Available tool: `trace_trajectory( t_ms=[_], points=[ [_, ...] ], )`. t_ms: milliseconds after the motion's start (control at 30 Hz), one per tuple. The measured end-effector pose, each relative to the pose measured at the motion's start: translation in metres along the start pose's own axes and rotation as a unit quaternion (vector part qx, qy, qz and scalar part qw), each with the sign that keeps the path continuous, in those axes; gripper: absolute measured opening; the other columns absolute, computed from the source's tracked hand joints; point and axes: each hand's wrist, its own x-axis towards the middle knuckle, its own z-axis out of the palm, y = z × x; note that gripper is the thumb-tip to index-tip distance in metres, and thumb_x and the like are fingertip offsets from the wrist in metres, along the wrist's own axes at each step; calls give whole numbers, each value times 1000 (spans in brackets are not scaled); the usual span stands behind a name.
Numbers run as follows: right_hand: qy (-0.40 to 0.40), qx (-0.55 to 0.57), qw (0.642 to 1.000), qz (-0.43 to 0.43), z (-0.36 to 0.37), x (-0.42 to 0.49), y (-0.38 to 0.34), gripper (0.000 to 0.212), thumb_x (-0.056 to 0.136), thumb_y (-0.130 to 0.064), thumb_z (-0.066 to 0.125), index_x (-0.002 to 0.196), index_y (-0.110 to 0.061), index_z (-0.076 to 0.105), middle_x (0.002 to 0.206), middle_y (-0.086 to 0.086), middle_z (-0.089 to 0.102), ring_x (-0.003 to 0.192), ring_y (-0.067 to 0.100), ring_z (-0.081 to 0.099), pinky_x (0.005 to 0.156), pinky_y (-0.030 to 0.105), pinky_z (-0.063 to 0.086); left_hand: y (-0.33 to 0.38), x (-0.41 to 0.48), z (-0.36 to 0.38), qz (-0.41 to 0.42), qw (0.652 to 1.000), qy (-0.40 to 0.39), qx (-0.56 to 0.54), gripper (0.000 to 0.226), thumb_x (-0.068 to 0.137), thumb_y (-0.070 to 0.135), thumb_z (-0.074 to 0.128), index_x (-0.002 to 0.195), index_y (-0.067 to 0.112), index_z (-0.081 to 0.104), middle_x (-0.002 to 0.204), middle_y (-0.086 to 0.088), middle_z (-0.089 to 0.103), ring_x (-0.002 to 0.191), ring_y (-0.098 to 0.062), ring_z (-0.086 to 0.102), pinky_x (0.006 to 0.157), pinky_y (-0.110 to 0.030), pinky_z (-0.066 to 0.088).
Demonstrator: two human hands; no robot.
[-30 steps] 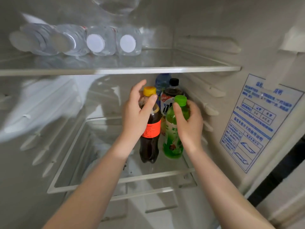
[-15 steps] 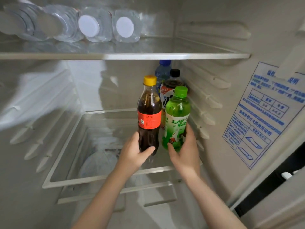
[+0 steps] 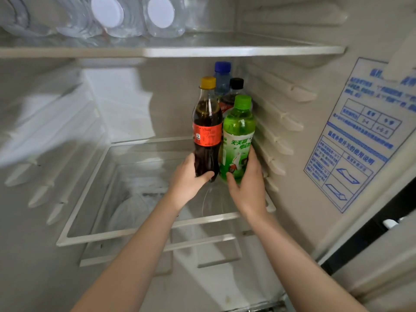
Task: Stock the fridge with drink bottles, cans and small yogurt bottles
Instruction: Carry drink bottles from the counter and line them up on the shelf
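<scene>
Since a second ago, both hands have been brought down from the bottle necks to the lower bodies, and the two front bottles have been kept upright side by side. The left hand (image 3: 186,179) is curled round the bottom of the cola bottle (image 3: 207,131), which has a yellow cap and a red label; the thumb is laid across its front and the fingers are hidden behind it. The right hand (image 3: 247,185) is wrapped in the same way round the lower part of the green bottle (image 3: 238,136), with the thumb on the front and the fingers round the right side.

Both bottles are held at the right rear of the glass shelf (image 3: 146,230) in the fridge (image 3: 292,75), near its ribbed right wall. Whether their bases rest on the glass cannot be told, as they are covered by the hands. Just behind them a black-capped bottle (image 3: 234,93) and a blue-capped bottle (image 3: 221,75) are stood upright. On the upper shelf (image 3: 225,51), clear water bottles (image 3: 161,16) are laid on their sides, caps facing forward. A blue printed sticker (image 3: 360,136) is fixed to the right wall.
</scene>
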Motion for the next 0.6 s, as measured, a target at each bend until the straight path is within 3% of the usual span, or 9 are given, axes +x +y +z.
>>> trace_trajectory(
  t_ms=[100, 167, 233, 300, 400, 500, 600],
  points=[
    [-20, -27, 999, 25, -4, -3, -2, 85, 80, -11, 66, 149, -16, 17, 146, 4, 37, 132, 17, 37, 103, 22, 30, -2, -7, 3, 8, 1000, 20, -5, 63, 83, 28, 71, 137, 17, 42, 132, -3, 56, 121, -20, 53, 92, -29, 43],
    [-38, -60, 997, 43, -9, -14, -1, 86, 81, -12, 65, 150, -13, 13, 151, 6, 30, 137, 19, 32, 107, 23, 27, -3, -17, 3, -39, 998, 46, -18, 78, 85, 36, 67, 149, 18, 26, 144, -8, 44, 131, -22, 43, 105, -40, 40],
    [-35, -77, 996, 31, -15, -31, -3, 82, 82, -12, 63, 149, -11, 16, 153, 6, 26, 139, 18, 27, 107, 13, 17, -3, -31, 1, -41, 994, 87, -43, 72, 89, 35, 62, 149, 17, 26, 147, -9, 38, 135, -22, 38, 108, -46, 37],
    [-19, -77, 997, -18, -23, -50, -6, 73, 81, -7, 62, 145, -6, 28, 149, 11, 34, 136, 18, 30, 106, 4, 11, -3, -49, -4, 24, 992, 115, -43, 54, 94, 30, 56, 141, 11, 40, 143, -8, 40, 133, -20, 39, 111, -42, 34],
    [-4, -97, 992, -80, -37, -85, -9, 58, 81, -4, 58, 136, 1, 42, 137, 15, 48, 128, 20, 41, 109, 13, 22, 1, -86, -11, 129, 984, 119, 5, 43, 92, 34, 47, 125, 7, 57, 135, -8, 48, 127, -19, 42, 111, -20, 25],
    [16, -145, 986, -81, -55, -129, -6, 45, 83, -7, 54, 127, 0, 51, 121, 14, 59, 113, 24, 53, 97, 24, 37, 3, -125, -8, 242, 966, 93, 19, 37, 91, 28, 49, 118, 5, 61, 130, -11, 51, 122, -19, 46, 107, -22, 30],
    [28, -175, 984, -36, -75, -182, 2, 36, 84, -10, 51, 119, -2, 55, 107, 10, 61, 99, 23, 55, 87, 23, 39, -3, -158, 9, 288, 956, 54, -17, 31, 90, 20, 50, 112, 1, 62, 121, -12, 57, 114, -19, 51, 103, -24, 36]
  ],
)
